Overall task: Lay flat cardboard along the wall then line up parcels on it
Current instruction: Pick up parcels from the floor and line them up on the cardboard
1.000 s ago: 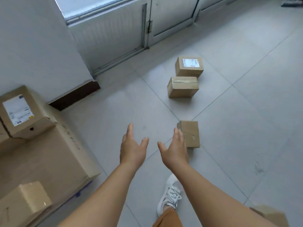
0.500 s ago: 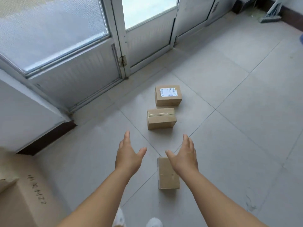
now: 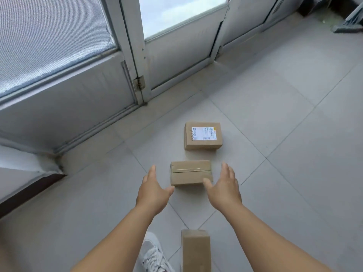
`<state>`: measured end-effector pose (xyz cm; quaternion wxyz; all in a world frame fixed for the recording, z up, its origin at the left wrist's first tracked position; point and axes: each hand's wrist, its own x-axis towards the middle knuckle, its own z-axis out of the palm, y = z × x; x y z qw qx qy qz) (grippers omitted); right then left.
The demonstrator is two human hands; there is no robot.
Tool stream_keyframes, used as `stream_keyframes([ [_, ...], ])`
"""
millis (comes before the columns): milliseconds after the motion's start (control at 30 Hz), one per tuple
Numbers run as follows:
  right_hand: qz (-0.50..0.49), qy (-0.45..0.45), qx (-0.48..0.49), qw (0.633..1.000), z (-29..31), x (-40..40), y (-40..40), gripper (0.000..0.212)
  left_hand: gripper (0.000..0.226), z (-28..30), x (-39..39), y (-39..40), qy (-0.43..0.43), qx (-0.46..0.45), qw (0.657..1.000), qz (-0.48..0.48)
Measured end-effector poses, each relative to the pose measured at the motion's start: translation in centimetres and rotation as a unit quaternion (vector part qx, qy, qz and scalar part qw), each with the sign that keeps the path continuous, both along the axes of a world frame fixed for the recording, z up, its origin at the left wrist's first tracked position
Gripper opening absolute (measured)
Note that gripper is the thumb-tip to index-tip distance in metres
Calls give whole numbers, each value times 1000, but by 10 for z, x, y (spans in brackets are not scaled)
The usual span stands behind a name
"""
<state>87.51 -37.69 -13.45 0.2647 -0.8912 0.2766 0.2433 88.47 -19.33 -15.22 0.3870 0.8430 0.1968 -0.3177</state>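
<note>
Hands spreading wide, left hand and right hand flanking the taped parcel mid-frame, holding nothing; uneven squeezing risks slipping.

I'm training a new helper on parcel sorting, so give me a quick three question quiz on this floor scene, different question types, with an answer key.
1. True or false: the left hand already grips the taped parcel.
2. Multiple choice: which parcel shows a white shipping label on top? A) the labelled parcel farthest from the person, B) the taped middle one, C) the plain parcel nearest the white sneaker.
3. Fill in: the right hand reaches with straight fingers toward the ____ parcel.

Key
1. False: both hands are open, one on each side of it, not gripping it.
2. A.
3. Taped (middle).
</note>
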Motion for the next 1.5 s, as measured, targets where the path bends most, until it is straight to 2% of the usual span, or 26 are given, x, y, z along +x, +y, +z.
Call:
stream_keyframes([
  [233, 59, 26, -7, 998, -58, 77, -29, 85, 100, -57, 37, -30, 10, 48, 993, -108],
  [467, 199, 74, -32, 977, -144, 146, -76, 94, 105, -137, 61, -64, 23, 147, 962, -231],
  [667, 361, 113, -120, 918, -225, 197, -110, 109, 106, -218, 78, -103, -4, 177, 935, -307],
  [800, 451, 124, -177, 866, -267, 226, -116, 126, 122, -253, 81, -106, 5, 213, 885, -415],
  [900, 495, 117, -204, 837, -286, 251, -111, 138, 129, -270, 76, -102, 3, 226, 875, -427],
  [967, 501, 119, -214, 830, -295, 265, -109, 144, 125, -276, 76, -95, -3, 240, 894, -378],
  [1033, 491, 130, -212, 835, -300, 271, -108, 146, 125, -278, 81, -86, 16, 265, 928, -262],
  [1100, 459, 138, -209, 852, -303, 269, -106, 146, 128, -279, 92, -82, 44, 271, 952, -133],
  [1200, 385, 152, -201, 888, -304, 254, -101, 145, 129, -275, 111, -84, 82, 241, 967, -3],
  [1267, 307, 159, -178, 921, -303, 242, -98, 142, 126, -276, 118, -78, 116, 168, 973, 103],
  [1333, 251, 168, -169, 938, -303, 228, -98, 140, 108, -278, 116, -65, 139, 43, 962, 231],
  [1367, 239, 175, -169, 940, -303, 222, -98, 139, 89, -280, 112, -58, 134, -2, 953, 272],
  [1433, 228, 188, -167, 941, -304, 210, -98, 138, 56, -284, 102, -47, 128, -11, 951, 281],
  [1500, 221, 189, -158, 944, -304, 203, -100, 137, 55, -288, 94, -41, 136, 5, 956, 260],
])
